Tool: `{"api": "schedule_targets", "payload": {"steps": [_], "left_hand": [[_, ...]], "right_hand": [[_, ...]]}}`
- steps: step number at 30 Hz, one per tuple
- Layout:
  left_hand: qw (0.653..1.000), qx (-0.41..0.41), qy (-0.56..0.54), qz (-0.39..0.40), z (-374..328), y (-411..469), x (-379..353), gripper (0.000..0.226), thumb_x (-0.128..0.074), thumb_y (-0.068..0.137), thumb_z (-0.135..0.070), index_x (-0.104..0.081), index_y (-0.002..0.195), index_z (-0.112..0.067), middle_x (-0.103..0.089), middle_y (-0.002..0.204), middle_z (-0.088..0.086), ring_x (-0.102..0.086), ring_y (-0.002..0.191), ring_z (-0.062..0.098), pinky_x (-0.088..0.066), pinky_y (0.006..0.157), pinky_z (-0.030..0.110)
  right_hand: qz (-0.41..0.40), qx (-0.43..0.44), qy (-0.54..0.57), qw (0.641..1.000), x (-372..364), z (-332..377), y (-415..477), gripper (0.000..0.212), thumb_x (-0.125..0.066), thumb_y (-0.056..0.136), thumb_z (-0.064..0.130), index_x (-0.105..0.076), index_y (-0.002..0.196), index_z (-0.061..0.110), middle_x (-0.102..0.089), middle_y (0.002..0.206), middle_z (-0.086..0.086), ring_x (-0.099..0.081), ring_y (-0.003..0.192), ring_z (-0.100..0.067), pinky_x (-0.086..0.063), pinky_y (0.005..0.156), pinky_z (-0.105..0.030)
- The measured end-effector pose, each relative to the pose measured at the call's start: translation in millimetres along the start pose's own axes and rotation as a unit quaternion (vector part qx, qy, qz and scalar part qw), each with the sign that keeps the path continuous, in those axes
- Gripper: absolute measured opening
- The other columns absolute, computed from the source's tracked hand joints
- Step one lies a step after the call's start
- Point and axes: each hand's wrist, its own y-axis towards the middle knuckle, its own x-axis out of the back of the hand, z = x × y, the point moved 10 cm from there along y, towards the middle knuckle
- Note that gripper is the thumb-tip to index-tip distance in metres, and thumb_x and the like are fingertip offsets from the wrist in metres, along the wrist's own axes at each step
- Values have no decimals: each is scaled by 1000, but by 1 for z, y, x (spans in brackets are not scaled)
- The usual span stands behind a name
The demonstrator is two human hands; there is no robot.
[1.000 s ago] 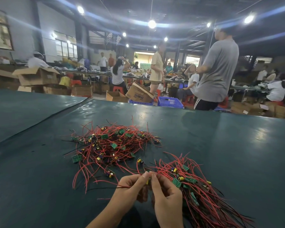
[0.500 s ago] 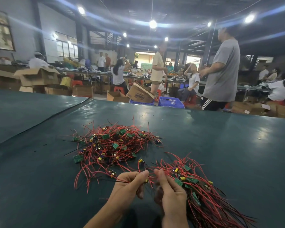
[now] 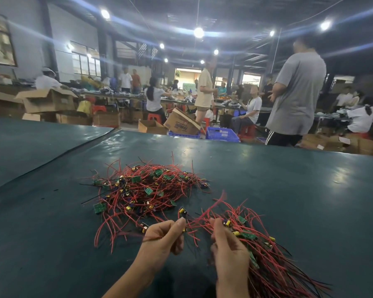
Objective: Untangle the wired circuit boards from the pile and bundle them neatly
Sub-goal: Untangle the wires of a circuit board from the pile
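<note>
The step in hand seems to be drawing one wired board free of the tangle. The left hand (image 3: pixel 162 237) pinches a few red wires (image 3: pixel 129 233) between thumb and forefinger, and their loose ends trail out to the left of this grip. The right hand (image 3: pixel 228 252) is curled round the head of the sorted bundle (image 3: pixel 274 274), which runs from that grip to the right and toward the person. The tangled pile (image 3: pixel 146 190) lies beyond both grips on the dark green table cover (image 3: pixel 289 190), near the bundle but apart from it. Next, I judge, the pinched wires must come across to the right grip and lie along the bundle, without dragging other boards.
</note>
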Motion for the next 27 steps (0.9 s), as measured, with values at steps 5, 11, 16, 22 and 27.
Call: {"api": "schedule_targets", "payload": {"steps": [5,11,16,22,27], "left_hand": [[998,-11,45,45,-1,-4,-15,45,-62,78,-38,-58,60,3,-53,50,6,-48,47,15,-41,52,23],[994,-27,91,52,-11,-6,-16,42,-64,83,-30,-54,48,-10,-52,45,3,-47,44,12,-41,53,20],[997,-32,69,31,-23,-1,1,46,-69,75,-38,-52,46,-7,-49,43,7,-44,41,12,-39,51,18],[998,22,25,-48,-7,1,20,42,-66,72,-45,-59,56,-7,-60,56,12,-53,49,18,-45,52,27],[993,33,77,-86,-3,1,27,44,-62,75,-47,-62,79,-4,-71,71,9,-61,54,17,-50,50,26]], "right_hand": [[86,28,-80,993,-33,-7,-16,32,-64,89,15,-79,64,29,-73,66,-8,-63,60,-7,-50,58,-15],[-27,-28,-23,999,4,-7,4,25,-67,88,19,-79,67,22,-54,47,10,-44,37,-3,-38,39,-15],[-94,-16,31,995,37,4,19,16,-67,87,23,-79,80,15,-42,44,8,-30,35,-3,-31,34,-17],[-81,14,12,997,31,6,13,17,-65,86,29,-79,79,20,-42,47,9,-30,36,-3,-29,35,-17],[-43,19,39,998,19,7,9,20,-63,89,22,-78,79,14,-46,49,5,-30,37,-3,-27,35,-16]]}}
